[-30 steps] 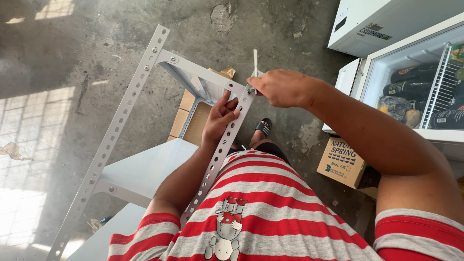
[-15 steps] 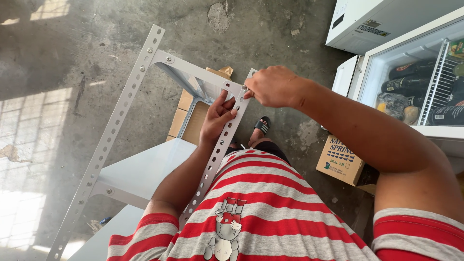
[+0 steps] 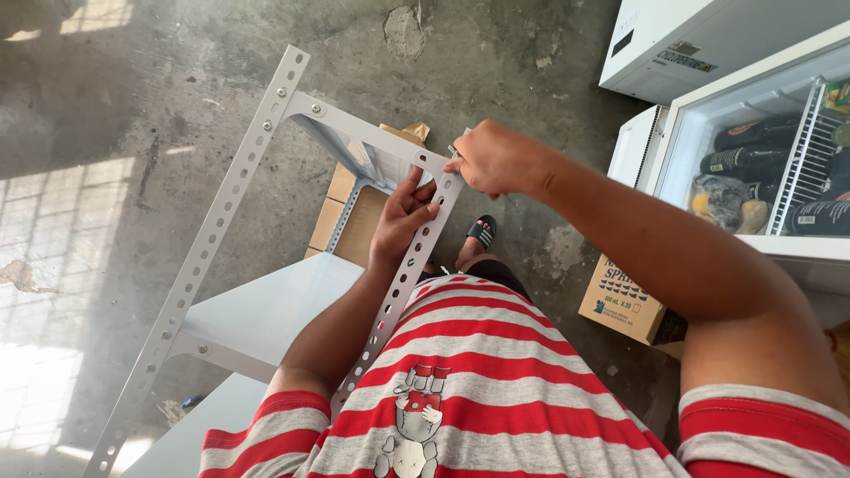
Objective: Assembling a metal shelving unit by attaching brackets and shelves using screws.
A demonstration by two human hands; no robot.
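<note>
A pale grey metal rack stands in front of me, built from perforated angle posts. My left hand [image 3: 400,221] grips the near post [image 3: 390,305] just under its top corner, fingers spread over the holes. My right hand [image 3: 496,159] is closed at that same corner, where the top shelf's rail [image 3: 363,133] meets the post. A small metal tip pokes out from its fingers at the joint; the rest of the thin tool is hidden in the fist. The far post [image 3: 208,239] runs diagonally to the lower left, with bolts showing at its top.
A lower shelf panel [image 3: 257,314] spans the posts. Flat cardboard [image 3: 350,226] lies on the concrete floor under the rack. My sandalled foot [image 3: 478,235] is beside it. A cardboard box [image 3: 620,305], an open glass-fronted cooler [image 3: 761,159] with bottles and a white appliance [image 3: 699,35] stand right.
The thin tool that stuck up above my right hand a second ago has swung out of sight as the fist turned at the corner. My left hand has kept its grip.
</note>
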